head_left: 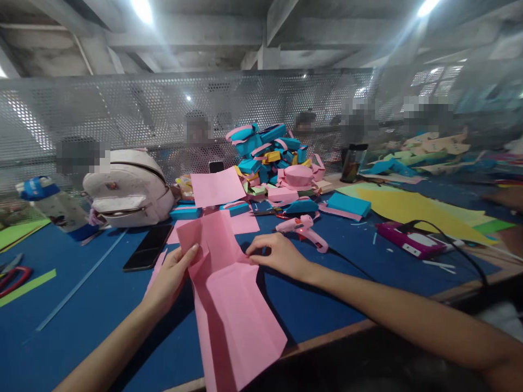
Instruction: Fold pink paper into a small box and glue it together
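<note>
A large piece of pink paper (pixel 241 316) with fold lines is held up between my two hands, its lower end reaching over the table's front edge. My left hand (pixel 175 272) grips the left side, thumb on top and fingers hidden behind. At the right side, my right hand (pixel 278 255) pinches the paper's edge between thumb and fingertips. A pink glue gun (pixel 304 231) lies just beyond my right hand, its cord trailing to the right. Another pink sheet (pixel 218 187) stands propped behind the held piece.
A pile of blue and pink paper pieces (pixel 269 149) rises at the back. A white backpack (pixel 128 190), a bottle (pixel 61 209) and a black phone (pixel 147 249) are left. Scissors (pixel 14 277) lie far left. A purple box with a cable (pixel 408 239) and yellow sheets (pixel 417 209) are right.
</note>
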The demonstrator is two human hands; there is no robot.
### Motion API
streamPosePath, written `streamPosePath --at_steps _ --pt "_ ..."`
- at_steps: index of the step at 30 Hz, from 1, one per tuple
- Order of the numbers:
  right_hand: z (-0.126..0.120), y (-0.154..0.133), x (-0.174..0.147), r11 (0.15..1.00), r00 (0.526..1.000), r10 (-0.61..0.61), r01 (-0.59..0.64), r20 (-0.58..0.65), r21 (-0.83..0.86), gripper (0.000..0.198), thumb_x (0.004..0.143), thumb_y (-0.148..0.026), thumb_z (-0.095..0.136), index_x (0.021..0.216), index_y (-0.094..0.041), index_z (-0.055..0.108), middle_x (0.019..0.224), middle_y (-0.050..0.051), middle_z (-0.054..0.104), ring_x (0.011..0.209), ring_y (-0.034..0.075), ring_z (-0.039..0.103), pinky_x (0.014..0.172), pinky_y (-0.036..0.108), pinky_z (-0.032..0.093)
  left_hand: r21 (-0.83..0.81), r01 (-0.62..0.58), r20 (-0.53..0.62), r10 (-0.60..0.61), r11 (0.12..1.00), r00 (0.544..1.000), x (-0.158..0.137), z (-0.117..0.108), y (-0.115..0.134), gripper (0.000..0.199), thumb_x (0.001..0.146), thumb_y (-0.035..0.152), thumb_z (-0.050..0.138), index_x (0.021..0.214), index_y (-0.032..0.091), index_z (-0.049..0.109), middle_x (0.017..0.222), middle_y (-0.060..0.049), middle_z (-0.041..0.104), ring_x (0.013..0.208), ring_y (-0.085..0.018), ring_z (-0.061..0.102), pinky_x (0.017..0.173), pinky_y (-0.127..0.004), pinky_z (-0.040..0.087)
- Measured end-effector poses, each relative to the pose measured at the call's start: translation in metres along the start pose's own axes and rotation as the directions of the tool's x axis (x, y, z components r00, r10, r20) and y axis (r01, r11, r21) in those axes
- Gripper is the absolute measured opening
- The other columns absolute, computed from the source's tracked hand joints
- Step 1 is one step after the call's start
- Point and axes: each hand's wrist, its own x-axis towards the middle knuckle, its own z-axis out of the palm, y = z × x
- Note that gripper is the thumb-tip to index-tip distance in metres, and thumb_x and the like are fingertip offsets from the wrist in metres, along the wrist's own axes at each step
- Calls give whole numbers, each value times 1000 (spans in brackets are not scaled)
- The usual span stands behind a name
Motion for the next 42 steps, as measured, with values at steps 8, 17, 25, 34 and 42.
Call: streamPosePath --at_steps 8,17,25,34,42 --pt "3 -1 2 986 1000 -6 8 12 -166 28 79 -26 74 57 -17 60 66 -1 61 67 14 58 60 24 34 55 -2 28 0 998 1000 1 1 -4 47 65 47 81 95 12 73 95 -12 76 79 -23 70 69 -28 54" --pt "11 4 1 953 993 26 9 111 -302 18 89 -34 64 91 -16 67 97 9 70 92 24 65 72 28 40 84 9 85 -17 996 996 1 4 -6 43 72 47 76 98 13 73 95 -12 76 78 -23 69 71 -29 53" --pt "10 3 2 965 990 98 -68 106 -254 22 83 -36 68 77 -15 66 81 6 70 77 20 64 63 25 38 91 22 88 -30 996 996 5 0 -9 49 71 50 75 100 11 71 93 -12 75 82 -25 69 74 -32 53" --pt "-8 -4 2 999 999 21 -19 32 -44 28 93 -38 53 82 -17 67 75 0 68 67 13 58 60 22 36 -19 -65 -79 63 998 995 11 -10 -14 34 64 44 82 68 16 64 64 -1 68 57 -15 60 56 -24 47" --pt "-9 -7 1 967 983 183 -179 9 -181 16 79 -34 69 73 -21 75 73 0 75 67 15 65 58 23 39 -94 -83 -99 74 992 992 10 -8 -12 32 64 39 83 61 17 59 57 2 61 52 -12 55 53 -23 46"
